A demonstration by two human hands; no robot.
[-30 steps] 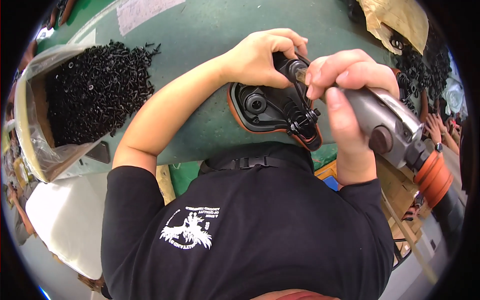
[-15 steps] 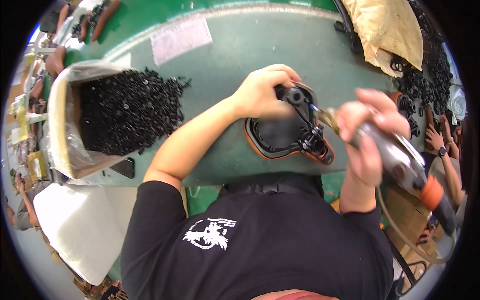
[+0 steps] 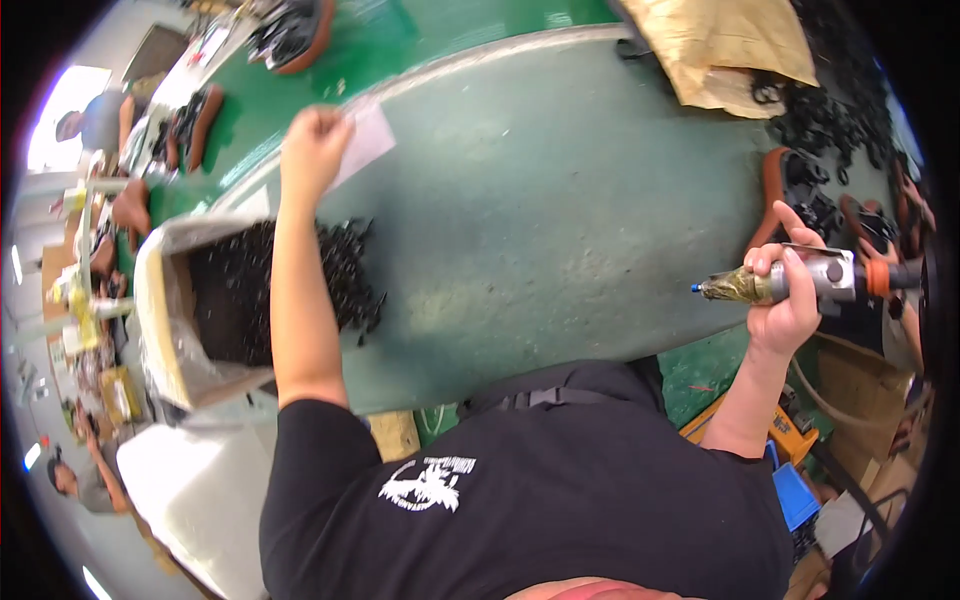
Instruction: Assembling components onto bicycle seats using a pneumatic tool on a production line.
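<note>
My left hand (image 3: 316, 145) is raised over the far left of the green table (image 3: 520, 200), beside a pale paper sheet (image 3: 368, 146). Its fingers are curled in, and nothing shows in them. At the right, my right hand (image 3: 785, 300) is wrapped round a silver power screwdriver (image 3: 825, 275). The tool's taped nose and blue tip point left over the table. Beyond my left hand, a brown-rimmed part with black fittings (image 3: 292, 38) lies on the bright green strip, and a similar part (image 3: 196, 125) sits further left.
A lined box (image 3: 155, 320) of small black pieces (image 3: 345, 280) stands at the left, some spilling onto the table. Far right are a yellow paper bag (image 3: 725, 50), black pieces (image 3: 840, 130) and a brown-rimmed part (image 3: 775, 190). Orange (image 3: 795, 435) and blue bins (image 3: 795, 495) stand below. Other people work at both sides.
The brown-rimmed part has left the table before me; one now lies on the far green strip. My left hand moved far left, while my right hand drew the screwdriver right.
</note>
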